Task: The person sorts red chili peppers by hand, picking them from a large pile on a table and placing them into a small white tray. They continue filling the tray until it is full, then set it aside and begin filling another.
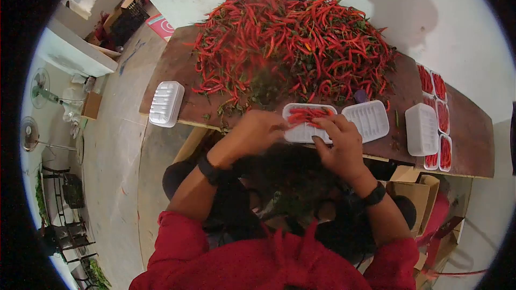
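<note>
Red chili peppers lie in a white foam tray at the table's front edge. My left hand is at the left end of this tray, its fingers curled closed at the ends of some chilies. From the right, my right hand reaches over the tray with fingers apart, fingertips touching the chilies and the thumb near the front rim. A second white foam tray, with nothing in it, sits just right of the first. Behind both trays rises a large heap of red chilies with green stems.
Stacked white trays stand at the table's left end, and another stack is on the right. Beside that are several trays filled with chilies. A cardboard box is below the table. Fans stand at far left.
</note>
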### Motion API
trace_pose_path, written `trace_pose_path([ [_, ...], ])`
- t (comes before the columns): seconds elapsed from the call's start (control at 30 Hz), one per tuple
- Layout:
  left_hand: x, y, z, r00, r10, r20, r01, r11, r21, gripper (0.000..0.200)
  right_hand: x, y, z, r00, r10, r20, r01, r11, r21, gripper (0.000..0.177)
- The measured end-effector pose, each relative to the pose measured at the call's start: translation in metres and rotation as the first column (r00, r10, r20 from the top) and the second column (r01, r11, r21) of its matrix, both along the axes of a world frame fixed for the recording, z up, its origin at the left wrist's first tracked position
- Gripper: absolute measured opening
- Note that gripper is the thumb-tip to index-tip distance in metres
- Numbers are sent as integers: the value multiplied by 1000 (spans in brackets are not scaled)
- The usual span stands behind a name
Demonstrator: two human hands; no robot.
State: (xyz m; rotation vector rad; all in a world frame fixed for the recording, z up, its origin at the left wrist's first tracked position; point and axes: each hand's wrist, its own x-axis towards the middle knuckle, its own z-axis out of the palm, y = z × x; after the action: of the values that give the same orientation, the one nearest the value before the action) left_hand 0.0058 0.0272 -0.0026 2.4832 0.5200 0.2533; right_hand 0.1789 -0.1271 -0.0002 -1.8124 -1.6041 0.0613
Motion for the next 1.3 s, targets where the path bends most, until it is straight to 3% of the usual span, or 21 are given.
trace_pose_path([
  [0.07, 1, -11, 2, 987, -153, 51, 157, 984, -88, 18, -4, -1, 4, 997, 71, -20, -71, 998, 1, 33],
  [0.2, 2, -23, 3, 977, -207, 56, 213, 964, -159, 18, -4, -4, -9, 984, 175, 28, -175, 984, 25, 27],
  [0.27, 2, -25, -2, 973, -228, 39, 232, 954, -189, 19, -6, -7, -10, 977, 213, 31, -210, 975, -70, 22],
  [0.4, 1, -26, -6, 977, -202, 67, 213, 947, -240, 18, -5, -11, -14, 978, 210, 19, -208, 975, -79, 21],
  [0.47, 2, -27, -3, 995, -98, -34, 78, 923, -377, 18, -8, -10, -16, 979, 203, 20, -201, 977, -72, 18],
  [0.57, 7, -34, -5, 996, -74, -39, 60, 959, -278, 19, -16, -10, -14, 968, 234, 88, -213, 957, -195, 16],
  [0.7, 9, -43, -16, 990, -119, -72, 110, 986, -122, 20, -23, -15, -21, 964, 246, 101, -227, 960, -164, 15],
  [0.77, 9, -45, -19, 985, 2, -172, 33, 979, 199, 20, -22, -17, -15, 957, 291, 6, -286, 943, -171, 11],
  [0.8, 7, -42, -18, 985, 7, -171, 28, 979, 200, 20, -21, -19, -9, 955, 295, 8, -290, 942, -171, 11],
  [0.87, 2, -34, -15, 971, -109, -215, 129, 988, 85, 19, -19, -23, 4, 957, 225, -182, -257, 949, -181, 12],
  [0.9, 2, -34, -11, 969, -120, -217, 142, 986, 85, 19, -16, -24, 4, 959, 213, -184, -246, 952, -181, 12],
  [0.97, 1, -36, 0, 936, -323, -137, 298, 939, -173, 20, -4, -24, 2, 926, -28, -377, -44, 983, -181, 13],
  [1.0, 2, -37, -2, 935, -326, -136, 302, 937, -175, 20, 5, -23, -4, 926, -32, -377, -41, 982, -183, 13],
  [1.07, 2, -38, -7, 957, -258, -135, 244, 963, -115, 20, 25, -20, -20, 789, -201, -580, 84, 971, -223, 20],
  [1.1, 3, -38, -5, 957, -260, -132, 246, 963, -114, 20, 29, -19, -8, 608, -273, -746, 43, 949, -312, 27],
  [1.13, 4, -37, -2, 972, -201, -118, 188, 975, -119, 19, 30, -18, -8, 610, -273, -744, 45, 949, -311, 27],
  [1.2, 5, -36, -1, 982, -159, -98, 146, 981, -130, 17, 33, -20, -13, 458, -246, -854, 52, 967, -251, 29],
  [1.23, 6, -35, -3, 986, -139, -93, 127, 984, -122, 17, 34, -21, -18, 458, -263, -849, 74, 963, -259, 29],
  [1.3, 9, -35, -6, 986, -147, -75, 137, 983, -123, 17, 39, -23, -27, 599, -184, -779, -52, 962, -267, 25],
])
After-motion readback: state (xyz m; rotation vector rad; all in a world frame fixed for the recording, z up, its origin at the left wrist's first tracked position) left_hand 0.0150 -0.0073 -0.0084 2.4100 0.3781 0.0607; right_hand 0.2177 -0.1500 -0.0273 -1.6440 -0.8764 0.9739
